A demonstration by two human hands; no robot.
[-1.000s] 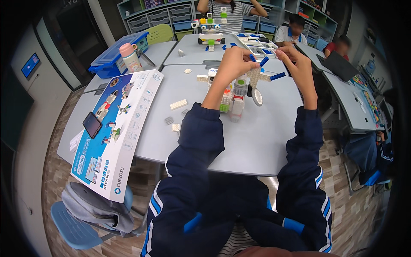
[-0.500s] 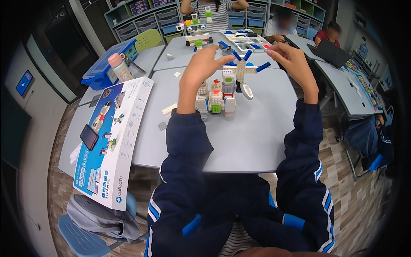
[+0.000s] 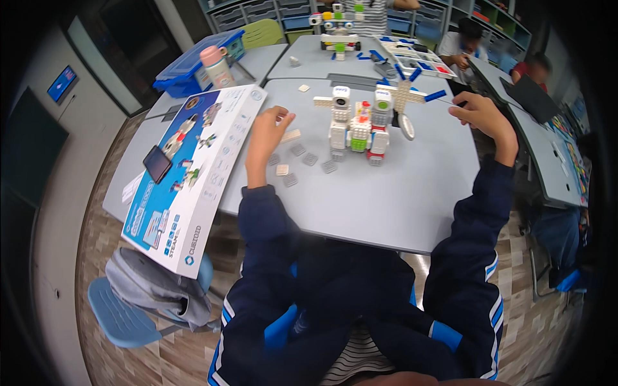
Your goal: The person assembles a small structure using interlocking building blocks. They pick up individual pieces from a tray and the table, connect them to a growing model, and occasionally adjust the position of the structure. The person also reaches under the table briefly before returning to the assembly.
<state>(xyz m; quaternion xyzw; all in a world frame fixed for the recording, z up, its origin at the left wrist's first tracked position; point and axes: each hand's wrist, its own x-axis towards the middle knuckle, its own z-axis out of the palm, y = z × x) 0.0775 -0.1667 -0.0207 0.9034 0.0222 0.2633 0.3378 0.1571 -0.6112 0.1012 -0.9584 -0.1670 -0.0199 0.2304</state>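
A block-built figure [image 3: 360,128] of white, grey, green and red pieces stands upright on the grey table. A light-coloured beam with blue rods [image 3: 407,95] rises at its right side, and a white oval disc [image 3: 406,127] hangs below. My left hand [image 3: 265,132] is left of the figure, fingers loosely bent with nothing seen in them. It is nearest a pale flat beam [image 3: 291,136] and several small grey plates [image 3: 297,150]. My right hand [image 3: 487,120] is raised at the right, apart from the blue rods, its fingers curved and empty.
At the left lies a large printed box [image 3: 212,154] with a phone [image 3: 157,164] on it. Behind it stand a pink-lidded bottle [image 3: 217,67] and a blue bin [image 3: 187,74]. A second block model [image 3: 340,42] and a parts tray [image 3: 412,56] are farther back. People sit beyond.
Both hands have drawn away from the figure, the left toward the box and the right outward. The whole view has shifted, and more small plates show beside my left hand.
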